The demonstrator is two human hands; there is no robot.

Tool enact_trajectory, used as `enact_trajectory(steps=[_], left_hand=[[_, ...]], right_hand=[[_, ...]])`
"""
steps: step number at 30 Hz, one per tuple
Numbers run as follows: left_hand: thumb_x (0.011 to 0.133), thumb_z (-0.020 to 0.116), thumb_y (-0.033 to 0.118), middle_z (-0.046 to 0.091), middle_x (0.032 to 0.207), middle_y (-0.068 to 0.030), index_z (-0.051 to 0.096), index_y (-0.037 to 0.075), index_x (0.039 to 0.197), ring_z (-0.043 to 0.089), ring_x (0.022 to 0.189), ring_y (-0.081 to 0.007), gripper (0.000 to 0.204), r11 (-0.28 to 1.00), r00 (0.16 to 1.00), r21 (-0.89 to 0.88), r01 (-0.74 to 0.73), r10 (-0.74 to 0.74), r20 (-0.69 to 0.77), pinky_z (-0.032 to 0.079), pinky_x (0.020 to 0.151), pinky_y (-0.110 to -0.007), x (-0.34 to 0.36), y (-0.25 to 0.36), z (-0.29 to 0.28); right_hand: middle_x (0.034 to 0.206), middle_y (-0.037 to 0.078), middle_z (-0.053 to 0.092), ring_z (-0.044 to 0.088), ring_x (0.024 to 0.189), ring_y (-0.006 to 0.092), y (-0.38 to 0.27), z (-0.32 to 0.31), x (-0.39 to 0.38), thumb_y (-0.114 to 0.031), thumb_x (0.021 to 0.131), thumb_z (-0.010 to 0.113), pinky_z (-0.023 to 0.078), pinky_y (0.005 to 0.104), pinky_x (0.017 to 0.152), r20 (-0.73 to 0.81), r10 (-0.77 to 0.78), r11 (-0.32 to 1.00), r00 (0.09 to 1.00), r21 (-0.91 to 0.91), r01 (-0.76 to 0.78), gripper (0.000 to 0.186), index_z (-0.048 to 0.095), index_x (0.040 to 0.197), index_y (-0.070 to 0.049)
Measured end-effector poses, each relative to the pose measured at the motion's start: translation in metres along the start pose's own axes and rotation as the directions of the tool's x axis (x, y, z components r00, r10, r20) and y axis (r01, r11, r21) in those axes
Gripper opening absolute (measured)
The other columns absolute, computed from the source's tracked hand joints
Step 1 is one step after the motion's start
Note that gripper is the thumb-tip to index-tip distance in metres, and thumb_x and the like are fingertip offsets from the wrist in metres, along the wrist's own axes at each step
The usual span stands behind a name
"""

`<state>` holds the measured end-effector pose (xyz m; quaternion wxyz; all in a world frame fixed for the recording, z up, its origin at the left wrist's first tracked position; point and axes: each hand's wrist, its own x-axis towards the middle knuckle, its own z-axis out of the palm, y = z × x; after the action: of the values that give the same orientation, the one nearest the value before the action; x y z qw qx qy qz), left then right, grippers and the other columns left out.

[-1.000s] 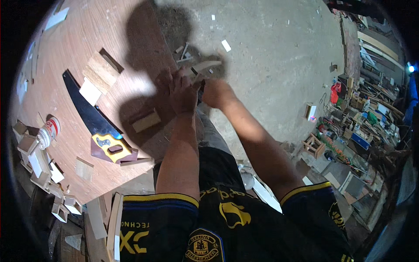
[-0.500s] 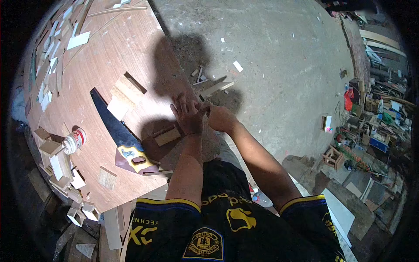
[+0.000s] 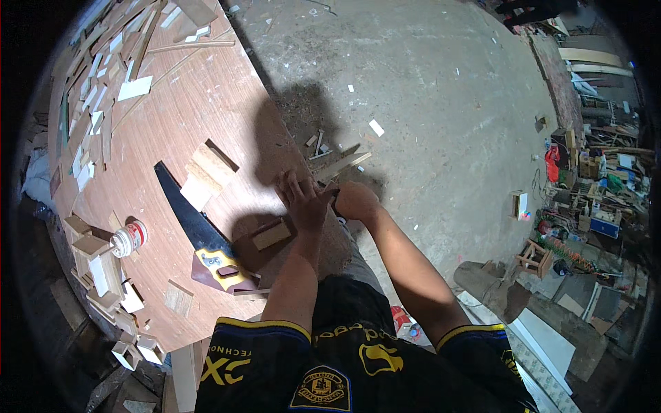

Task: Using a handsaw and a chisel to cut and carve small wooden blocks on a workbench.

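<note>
My left hand (image 3: 307, 205) lies on the right edge of the wooden tabletop (image 3: 206, 89), palm down, its fingers apart. Close against its thumb, my right hand (image 3: 357, 201) is closed in a fist just beyond that edge. Something small and dark shows between the two hands, but I cannot make out what it is. Left of my left forearm rests a small wooden block (image 3: 272, 236) in shadow. Farther left lies a handsaw (image 3: 200, 220) with a dark blade and a yellow and maroon handle. Pale wooden pieces (image 3: 209, 169) sit beyond the blade.
A white and red jar (image 3: 129, 238) stands near small wooden boxes (image 3: 103, 275) at the table's left edge. Wood strips (image 3: 103, 89) litter the far left. Offcuts (image 3: 348, 164) lie on the concrete floor (image 3: 441, 124). A wooden stool frame (image 3: 534, 259) and clutter stand far right.
The whole view has shifted, so the table and both hands sit a little lower in the picture. Both hands keep nearly the same pose at the table edge.
</note>
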<state>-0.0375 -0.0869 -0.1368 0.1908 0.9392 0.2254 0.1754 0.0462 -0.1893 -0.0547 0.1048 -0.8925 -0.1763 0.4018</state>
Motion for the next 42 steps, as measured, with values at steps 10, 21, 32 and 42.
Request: enact_trajectory(steps=[10, 21, 32, 42], left_hand=[[0.084, 0.06, 0.052, 0.046, 0.123, -0.0216, 0.059, 0.005, 0.086, 0.04, 0.126, -0.0439, 0.047, 0.985, 0.998, 0.165, 0.041, -0.034, -0.048, 0.031, 0.099, -0.067, 0.002, -0.003, 0.017], [0.082, 0.063, 0.035, 0.047, 0.118, -0.0177, 0.061, 0.005, 0.087, 0.041, 0.123, -0.0401, 0.03, 0.983, 0.992, 0.149, 0.11, -0.1, -0.075, 0.032, 0.098, -0.066, 0.008, 0.004, 0.017], [0.083, 0.055, 0.034, 0.049, 0.121, -0.0192, 0.065, 0.002, 0.092, 0.041, 0.126, -0.0424, 0.034, 0.986, 0.988, 0.096, 0.137, -0.129, -0.084, 0.03, 0.1, -0.066, 0.008, 0.004, 0.02], [0.084, 0.054, 0.029, 0.049, 0.124, -0.0165, 0.065, 0.004, 0.093, 0.041, 0.128, -0.0425, 0.029, 0.975, 0.985, 0.136, 0.174, -0.17, -0.039, 0.029, 0.105, -0.065, 0.009, 0.005, 0.016]], right_hand=[[0.091, 0.028, 0.066, 0.066, 0.088, 0.0433, -0.004, -0.009, -0.002, -0.014, 0.076, 0.051, 0.052, 0.0504, 0.081, -0.114, 0.036, 0.998, 0.993, 0.056, -0.03, 0.028, 0.07, 0.09, 0.002], [0.099, 0.027, 0.066, 0.064, 0.097, 0.0417, -0.018, -0.024, -0.004, -0.012, 0.077, 0.05, 0.049, 0.05, 0.088, -0.052, 0.041, 0.994, 0.998, 0.1, -0.036, 0.032, 0.069, 0.1, -0.001], [0.099, 0.023, 0.069, 0.067, 0.097, 0.0366, -0.036, -0.029, -0.002, -0.024, 0.087, 0.051, 0.054, 0.0462, 0.083, 0.003, 0.073, 0.995, 0.997, -0.065, -0.072, 0.031, 0.071, 0.097, -0.001], [0.102, 0.02, 0.07, 0.069, 0.096, 0.0341, -0.04, -0.016, 0.003, -0.02, 0.089, 0.049, 0.055, 0.0449, 0.081, 0.083, 0.045, 0.972, 0.996, -0.234, -0.025, 0.029, 0.07, 0.097, -0.002]])
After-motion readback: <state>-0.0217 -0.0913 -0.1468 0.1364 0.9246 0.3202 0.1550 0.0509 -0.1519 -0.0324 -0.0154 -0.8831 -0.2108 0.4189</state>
